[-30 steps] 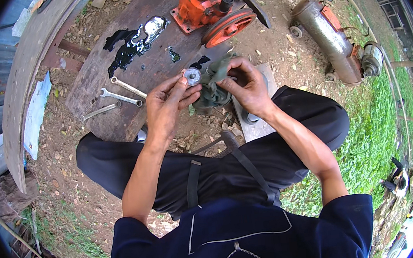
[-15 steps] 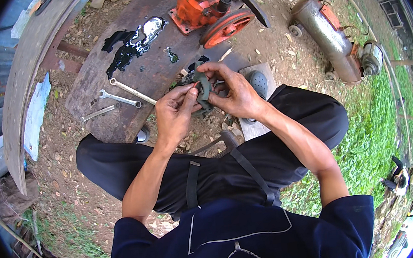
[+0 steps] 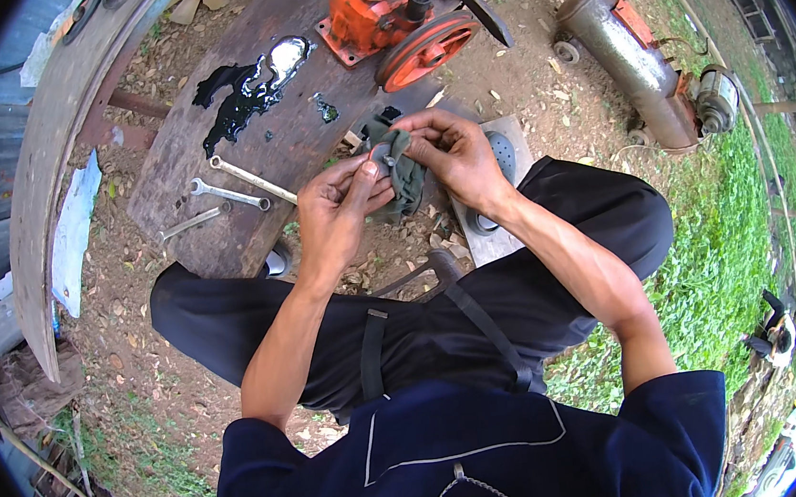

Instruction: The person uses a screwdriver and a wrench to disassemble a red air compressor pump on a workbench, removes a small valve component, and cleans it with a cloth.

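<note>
Outdoor site: leaf-littered dirt ground [image 3: 524, 69], with a dark, worn tabletop [image 3: 174, 160] ahead of the person. A grey round part [image 3: 382, 160] is held between both hands, beside the tabletop's near edge. The left hand [image 3: 336, 206] pinches it between thumb and fingers. The right hand [image 3: 458, 158] pinches a dark green cloth [image 3: 407, 182], bunched against the part. Half a second earlier the cloth covers most of the part; now its face shows in part. A full second earlier, that face is fully exposed beside the cloth. Three wrenches [image 3: 229, 195] lie left of the hands, unmoved. Beyond them is a dark, glossy puddle [image 3: 237, 115]; right of it stands an orange machine [image 3: 353, 25] with a spoked wheel [image 3: 429, 51]. A rusty tank [image 3: 618, 50] lies well apart, on the right.
</note>
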The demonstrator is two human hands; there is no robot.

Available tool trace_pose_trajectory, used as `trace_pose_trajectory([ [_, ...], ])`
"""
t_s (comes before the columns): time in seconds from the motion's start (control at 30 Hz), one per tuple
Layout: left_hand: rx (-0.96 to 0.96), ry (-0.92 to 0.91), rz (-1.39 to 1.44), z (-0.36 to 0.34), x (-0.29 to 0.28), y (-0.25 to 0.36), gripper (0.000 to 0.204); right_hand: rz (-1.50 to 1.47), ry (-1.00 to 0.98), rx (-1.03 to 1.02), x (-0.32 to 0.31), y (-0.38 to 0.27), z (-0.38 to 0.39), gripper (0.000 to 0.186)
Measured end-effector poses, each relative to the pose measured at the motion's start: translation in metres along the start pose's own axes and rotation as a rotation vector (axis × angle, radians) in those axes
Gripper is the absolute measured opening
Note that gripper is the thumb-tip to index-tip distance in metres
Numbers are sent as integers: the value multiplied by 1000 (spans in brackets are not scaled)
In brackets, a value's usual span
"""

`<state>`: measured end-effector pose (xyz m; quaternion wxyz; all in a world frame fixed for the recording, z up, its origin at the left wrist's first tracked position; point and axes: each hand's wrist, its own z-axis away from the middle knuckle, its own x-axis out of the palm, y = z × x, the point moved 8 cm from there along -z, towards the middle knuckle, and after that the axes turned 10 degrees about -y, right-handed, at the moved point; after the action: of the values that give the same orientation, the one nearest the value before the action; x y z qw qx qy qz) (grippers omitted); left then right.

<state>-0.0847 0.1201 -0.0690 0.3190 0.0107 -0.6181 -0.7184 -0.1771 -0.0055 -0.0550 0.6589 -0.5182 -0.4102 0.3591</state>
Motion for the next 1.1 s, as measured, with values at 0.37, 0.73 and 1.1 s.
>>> trace_pose_trajectory([
  [0.37,-10,57,-5,5,-6,5,28,87,9,-172,7,-16,5,16],
  [0.73,230,-26,-606,12,11,21,21,270,83,-49,13,8,12,16],
  [1.1,281,132,-185,7,-37,47,22,-88,224,-408,-30,-55,32,19],
])
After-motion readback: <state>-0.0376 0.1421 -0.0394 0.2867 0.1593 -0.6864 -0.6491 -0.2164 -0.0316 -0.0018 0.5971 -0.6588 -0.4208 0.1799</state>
